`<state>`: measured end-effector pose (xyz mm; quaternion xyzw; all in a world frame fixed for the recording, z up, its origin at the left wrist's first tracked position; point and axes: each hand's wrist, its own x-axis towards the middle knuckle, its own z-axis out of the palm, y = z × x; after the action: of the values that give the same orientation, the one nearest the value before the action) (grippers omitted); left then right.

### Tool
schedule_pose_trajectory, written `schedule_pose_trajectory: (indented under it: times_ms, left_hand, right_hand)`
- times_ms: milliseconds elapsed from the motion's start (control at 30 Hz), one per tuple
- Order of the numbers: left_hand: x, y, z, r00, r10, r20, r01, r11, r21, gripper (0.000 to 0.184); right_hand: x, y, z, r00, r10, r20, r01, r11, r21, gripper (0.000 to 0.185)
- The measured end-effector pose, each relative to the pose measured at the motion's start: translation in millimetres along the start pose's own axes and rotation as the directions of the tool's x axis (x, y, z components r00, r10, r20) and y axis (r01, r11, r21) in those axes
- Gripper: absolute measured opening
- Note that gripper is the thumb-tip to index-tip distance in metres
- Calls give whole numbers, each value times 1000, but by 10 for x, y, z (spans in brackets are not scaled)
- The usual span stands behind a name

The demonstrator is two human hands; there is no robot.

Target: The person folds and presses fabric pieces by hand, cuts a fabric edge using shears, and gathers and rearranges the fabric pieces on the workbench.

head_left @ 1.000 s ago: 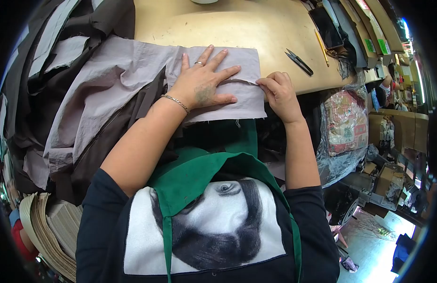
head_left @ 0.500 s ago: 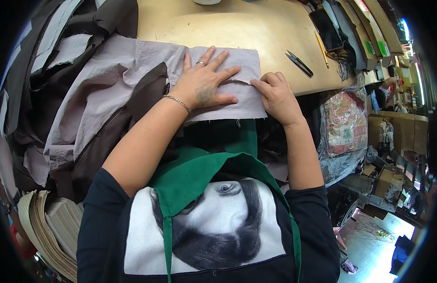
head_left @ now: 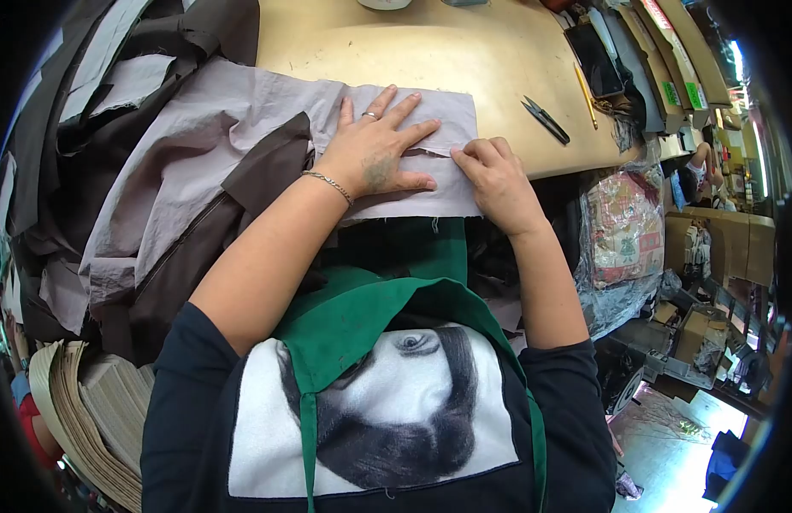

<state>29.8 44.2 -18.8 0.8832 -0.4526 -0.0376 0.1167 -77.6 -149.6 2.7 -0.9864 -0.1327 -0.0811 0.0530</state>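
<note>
A light mauve fabric piece lies over the table's near edge, with a dark slit or seam running across it. My left hand rests flat on it, fingers spread, a ring on one finger. At the slit, near the fabric's right end, my right hand pinches the cloth between thumb and forefinger. Dark brown fabric joins or overlaps the mauve cloth left of my left wrist. Black thread snips lie on the table beyond my right hand.
A yellow pencil and a dark phone-like object lie at the right. Cardboard pieces stand at the upper right. A plastic-wrapped bundle sits below the table's right edge. Dark garments heap at the left.
My right hand has slid a little left along the slit from the fabric's right edge. The left hand stays spread on the cloth. The dark brown flap now lies lower and more open.
</note>
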Motion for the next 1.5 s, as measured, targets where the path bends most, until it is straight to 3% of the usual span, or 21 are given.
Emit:
schedule_pose_trajectory:
  times_ms: [67,167,367,467,567,667,867,1000,1100,1200,1333,1500]
  left_hand:
    - [-4,-3,-3,1000,0,-3,0,1000,-8,83]
    - [2,-9,14,1000,4,-13,-4,1000,-17,84]
    - [-4,-15,30,999,6,-44,-8,999,-43,84]
    - [-6,-18,37,998,9,-62,-12,999,-53,85]
    - [-16,-25,53,997,14,-75,-19,997,-69,85]
    - [-12,-21,36,997,12,-73,-18,997,-80,85]
    - [-20,-37,1,999,17,-41,-22,989,-148,86]
    - [-16,-108,85,989,59,-138,-86,977,-194,93]
    - [-9,-267,-9,995,84,-56,-97,949,-300,96]
    - [-80,-301,-142,995,71,66,-65,994,-84,96]
    - [-82,-307,-125,997,65,49,-62,996,-64,96]
    - [-87,-285,-190,995,53,87,-49,998,-44,97]
  right_hand:
    - [1,-10,57,995,-49,-85,50,999,12,31]
    - [5,-9,83,998,8,-67,-2,996,88,31]
    - [70,-96,-35,998,23,62,-26,998,49,31]
    - [81,-90,62,993,-93,-68,95,995,24,32]
    - [90,-68,74,994,-82,-78,87,994,65,32]
    - [149,-153,-25,998,-66,22,65,997,47,32]
    - [148,-154,96,994,-108,-24,110,991,80,33]
    - [177,-209,63,996,-87,-3,87,990,110,35]
    - [204,-239,43,996,-75,47,71,994,81,37]
    - [215,-242,49,995,-72,66,66,994,83,39]
    - [220,-205,56,995,-71,76,62,991,117,39]
    - [331,-284,-41,979,-23,201,10,998,64,39]
